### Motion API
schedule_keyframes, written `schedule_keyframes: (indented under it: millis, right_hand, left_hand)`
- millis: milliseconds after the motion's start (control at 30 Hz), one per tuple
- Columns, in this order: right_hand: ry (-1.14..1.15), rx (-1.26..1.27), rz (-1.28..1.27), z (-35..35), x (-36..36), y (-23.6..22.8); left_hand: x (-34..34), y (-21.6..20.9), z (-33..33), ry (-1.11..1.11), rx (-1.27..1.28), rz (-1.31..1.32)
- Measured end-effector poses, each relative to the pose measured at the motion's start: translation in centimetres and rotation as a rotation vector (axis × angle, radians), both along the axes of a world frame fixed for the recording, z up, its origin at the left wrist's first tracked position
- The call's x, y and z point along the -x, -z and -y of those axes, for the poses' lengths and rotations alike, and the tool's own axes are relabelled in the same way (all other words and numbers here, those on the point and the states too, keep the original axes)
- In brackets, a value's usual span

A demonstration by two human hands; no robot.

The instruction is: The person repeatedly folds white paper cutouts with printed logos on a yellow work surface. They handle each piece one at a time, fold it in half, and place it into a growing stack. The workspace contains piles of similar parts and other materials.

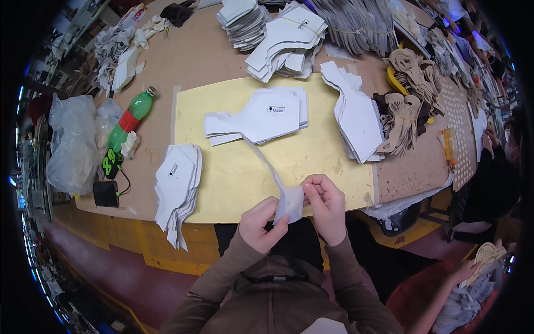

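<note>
Near the table's front edge, my left hand [260, 224] and my right hand [325, 207] pinch a thin, pale grey cut piece [290, 204] between them. Its narrow strip runs up and away toward a stack of white cut pieces [261, 118] on the yellow sheet [222, 183]. Whether the strip touches that stack I cannot tell. Fingers and thumb of my left hand close on the piece's left and lower edge. My right hand grips its upper right corner. Another stack of white pieces [177, 181] lies to the left, overhanging the edge; a third stack [356, 114] lies to the right.
Farther back are white piles [289, 42] and banded grey pieces [359, 25]. Left stand a green bottle [131, 118], a clear plastic bag [72, 142] and a black box [105, 193]. Banded tan pieces [403, 119] lie right. Another person's arm [445, 286] shows lower right.
</note>
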State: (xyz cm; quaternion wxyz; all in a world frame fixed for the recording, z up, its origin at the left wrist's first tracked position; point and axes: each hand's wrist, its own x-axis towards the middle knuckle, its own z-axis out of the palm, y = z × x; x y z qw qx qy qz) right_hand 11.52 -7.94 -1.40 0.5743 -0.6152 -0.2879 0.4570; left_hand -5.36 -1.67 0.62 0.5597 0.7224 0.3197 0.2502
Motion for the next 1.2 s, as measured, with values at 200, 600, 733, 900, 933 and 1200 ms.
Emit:
schedule_keyframes:
  millis: [200,600,733,900,933,1200]
  right_hand:
    - [0.155,0.003,0.111,-1.2,-0.7,0.1]
    - [0.323,-0.189,0.502,-1.2,-0.6,-0.8]
    - [0.417,-0.202,0.663,-2.4,-2.8,-0.8]
    - [0.327,-0.161,0.615,-3.1,-4.1,-0.7]
    - [0.288,-0.148,0.611,-3.1,-4.1,-0.9]
    - [0.051,-0.517,0.881,0.2,-2.4,-5.9]
  left_hand:
    - [0.9,-0.7,0.6,0.069,0.118,0.070]
    - [2.0,-1.5,1.6,0.155,0.154,0.059]
    - [2.2,-2.0,1.8,0.202,0.146,0.078]
    - [2.5,-2.0,1.9,0.156,0.128,0.096]
    - [2.6,-2.1,2.0,0.142,0.129,0.099]
    - [3.9,-4.3,0.3,-0.118,-0.001,0.118]
